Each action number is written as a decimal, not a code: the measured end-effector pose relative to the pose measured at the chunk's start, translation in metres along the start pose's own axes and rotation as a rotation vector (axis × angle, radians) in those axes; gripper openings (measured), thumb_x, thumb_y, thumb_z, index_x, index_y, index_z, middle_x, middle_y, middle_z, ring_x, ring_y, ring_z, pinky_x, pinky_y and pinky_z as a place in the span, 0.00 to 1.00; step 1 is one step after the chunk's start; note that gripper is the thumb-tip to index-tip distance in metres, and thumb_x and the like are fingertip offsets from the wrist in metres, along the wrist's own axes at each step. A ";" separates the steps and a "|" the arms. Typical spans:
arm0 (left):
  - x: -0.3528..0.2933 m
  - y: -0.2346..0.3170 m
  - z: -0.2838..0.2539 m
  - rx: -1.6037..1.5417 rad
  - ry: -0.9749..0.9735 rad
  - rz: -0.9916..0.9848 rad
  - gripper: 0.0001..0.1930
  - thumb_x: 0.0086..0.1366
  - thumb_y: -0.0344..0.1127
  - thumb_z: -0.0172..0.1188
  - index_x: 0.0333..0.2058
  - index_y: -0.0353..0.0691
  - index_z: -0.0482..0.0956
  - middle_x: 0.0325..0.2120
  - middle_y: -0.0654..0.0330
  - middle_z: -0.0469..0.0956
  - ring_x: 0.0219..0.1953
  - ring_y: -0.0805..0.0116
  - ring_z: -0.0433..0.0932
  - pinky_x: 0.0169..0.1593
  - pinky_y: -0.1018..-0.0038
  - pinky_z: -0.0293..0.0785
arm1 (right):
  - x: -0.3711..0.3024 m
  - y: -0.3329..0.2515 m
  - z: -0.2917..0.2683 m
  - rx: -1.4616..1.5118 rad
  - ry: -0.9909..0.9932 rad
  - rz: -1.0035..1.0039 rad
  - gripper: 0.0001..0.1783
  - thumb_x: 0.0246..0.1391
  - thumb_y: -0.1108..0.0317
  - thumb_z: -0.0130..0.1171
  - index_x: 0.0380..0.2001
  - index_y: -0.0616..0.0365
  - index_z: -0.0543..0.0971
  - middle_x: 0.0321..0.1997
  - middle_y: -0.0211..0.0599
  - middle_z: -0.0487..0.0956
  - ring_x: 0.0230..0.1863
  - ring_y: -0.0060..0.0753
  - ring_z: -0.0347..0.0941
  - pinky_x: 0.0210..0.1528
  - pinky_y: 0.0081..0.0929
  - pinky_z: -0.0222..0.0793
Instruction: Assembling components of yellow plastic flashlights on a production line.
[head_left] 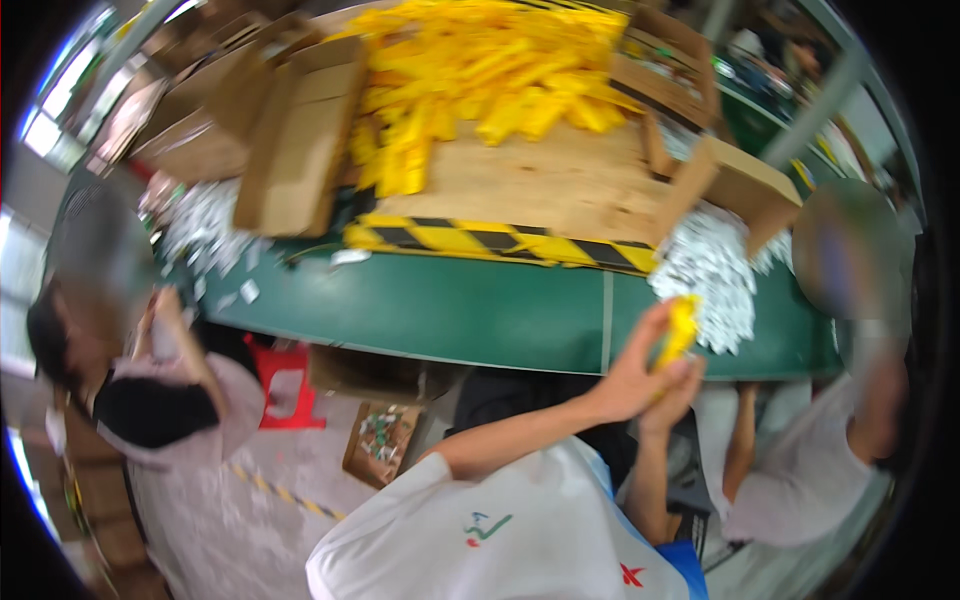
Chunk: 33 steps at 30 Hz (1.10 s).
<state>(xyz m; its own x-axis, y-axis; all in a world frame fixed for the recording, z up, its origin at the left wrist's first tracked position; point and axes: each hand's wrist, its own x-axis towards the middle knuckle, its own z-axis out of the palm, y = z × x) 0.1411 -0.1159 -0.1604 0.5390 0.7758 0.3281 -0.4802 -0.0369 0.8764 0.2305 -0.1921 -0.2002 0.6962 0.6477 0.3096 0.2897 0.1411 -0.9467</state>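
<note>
My left hand [635,372] is closed around a small, elongated bright yellow plastic piece [682,328], held up tilted at the table's front edge. My right hand [672,398] presses against the piece's lower end, its fingers bent and partly hidden. Blur keeps the piece's exact kind from showing. Just beyond my hands, a heap of small white pieces [708,275] spills from a tipped cardboard box [735,180] onto the green table [480,310].
A wooden board [540,185] edged with yellow-black tape bears a big pile of yellow pieces [480,65]. Cardboard boxes [300,140] stand at left. One person [165,390] sits on the left, another [810,450] on the right. A red stool [285,385] is under the table.
</note>
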 end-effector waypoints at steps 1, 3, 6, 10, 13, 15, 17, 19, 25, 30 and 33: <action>0.002 0.020 0.001 -0.037 -0.071 -0.005 0.41 0.65 0.39 0.63 0.70 0.37 0.49 0.68 0.48 0.54 0.73 0.56 0.47 0.72 0.62 0.49 | 0.006 0.023 -0.023 0.040 0.038 0.009 0.15 0.70 0.55 0.46 0.42 0.57 0.68 0.36 0.27 0.67 0.35 0.19 0.65 0.38 0.21 0.63; 0.003 0.043 -0.036 0.302 0.061 0.041 0.37 0.65 0.39 0.63 0.68 0.37 0.56 0.67 0.49 0.58 0.72 0.56 0.53 0.71 0.63 0.52 | 0.033 0.038 -0.061 0.015 0.171 0.149 0.14 0.72 0.60 0.42 0.48 0.60 0.68 0.39 0.31 0.70 0.32 0.20 0.67 0.33 0.21 0.67; -0.005 0.088 -0.144 0.791 0.531 0.147 0.19 0.62 0.33 0.65 0.51 0.35 0.77 0.49 0.52 0.78 0.51 0.59 0.76 0.59 0.66 0.69 | 0.121 0.076 -0.165 -0.309 0.177 -0.086 0.18 0.72 0.54 0.42 0.49 0.59 0.70 0.36 0.35 0.73 0.32 0.30 0.71 0.36 0.29 0.69; -0.054 0.136 -0.308 1.396 0.938 0.176 0.16 0.59 0.28 0.62 0.47 0.34 0.77 0.44 0.50 0.78 0.49 0.51 0.75 0.55 0.60 0.69 | 0.197 0.079 -0.223 -0.844 0.339 -0.212 0.23 0.72 0.51 0.43 0.46 0.62 0.72 0.39 0.46 0.78 0.40 0.48 0.76 0.46 0.39 0.70; -0.088 0.160 -0.380 1.717 1.060 0.163 0.16 0.60 0.31 0.62 0.47 0.35 0.77 0.46 0.50 0.77 0.51 0.49 0.73 0.56 0.59 0.67 | 0.234 0.105 -0.250 -0.951 0.299 -0.153 0.23 0.71 0.49 0.42 0.47 0.61 0.73 0.43 0.51 0.80 0.44 0.54 0.77 0.47 0.41 0.70; -0.111 0.163 -0.421 1.960 1.194 0.043 0.18 0.61 0.35 0.63 0.48 0.35 0.77 0.49 0.50 0.76 0.52 0.48 0.71 0.56 0.59 0.67 | 0.247 0.122 -0.257 -1.069 0.120 -0.077 0.23 0.71 0.49 0.42 0.48 0.59 0.72 0.43 0.50 0.81 0.44 0.54 0.77 0.47 0.42 0.70; -0.125 0.163 -0.442 1.989 1.161 -0.034 0.16 0.61 0.36 0.63 0.47 0.35 0.78 0.45 0.50 0.78 0.49 0.50 0.74 0.54 0.59 0.69 | 0.255 0.143 -0.265 -1.054 0.101 -0.011 0.22 0.71 0.50 0.44 0.47 0.59 0.73 0.42 0.47 0.81 0.44 0.52 0.78 0.46 0.40 0.71; -0.125 0.161 -0.447 1.611 1.094 -0.052 0.14 0.63 0.35 0.62 0.45 0.36 0.80 0.39 0.50 0.81 0.42 0.51 0.78 0.49 0.60 0.73 | 0.265 0.171 -0.288 -0.915 0.046 -0.120 0.21 0.70 0.51 0.47 0.45 0.60 0.74 0.43 0.45 0.82 0.44 0.49 0.79 0.46 0.38 0.71; -0.105 0.183 -0.340 1.445 1.097 0.289 0.11 0.63 0.25 0.61 0.44 0.33 0.80 0.35 0.54 0.82 0.34 0.62 0.82 0.40 0.69 0.77 | 0.235 0.129 -0.243 -1.042 0.481 -0.365 0.18 0.66 0.58 0.57 0.47 0.64 0.78 0.45 0.42 0.84 0.45 0.31 0.80 0.49 0.31 0.73; -0.077 0.197 -0.251 1.409 0.861 0.312 0.09 0.60 0.21 0.62 0.41 0.33 0.80 0.31 0.57 0.79 0.31 0.65 0.80 0.38 0.72 0.75 | 0.177 0.078 -0.121 -0.190 0.171 -0.195 0.15 0.64 0.75 0.55 0.53 0.69 0.75 0.47 0.40 0.83 0.44 0.28 0.81 0.51 0.22 0.72; -0.046 0.198 -0.208 1.327 0.618 0.274 0.08 0.61 0.20 0.60 0.39 0.32 0.81 0.32 0.56 0.79 0.33 0.66 0.80 0.39 0.73 0.76 | 0.106 -0.001 -0.010 -0.088 -0.144 -0.198 0.16 0.64 0.76 0.55 0.54 0.68 0.73 0.45 0.40 0.82 0.39 0.23 0.79 0.45 0.20 0.73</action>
<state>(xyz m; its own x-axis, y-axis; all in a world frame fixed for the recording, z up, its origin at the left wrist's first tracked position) -0.1227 -0.0277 -0.0753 0.0043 0.7751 0.6318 0.6321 -0.4917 0.5989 0.3107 -0.1312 -0.1658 0.5211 0.7147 0.4665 0.4719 0.2142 -0.8552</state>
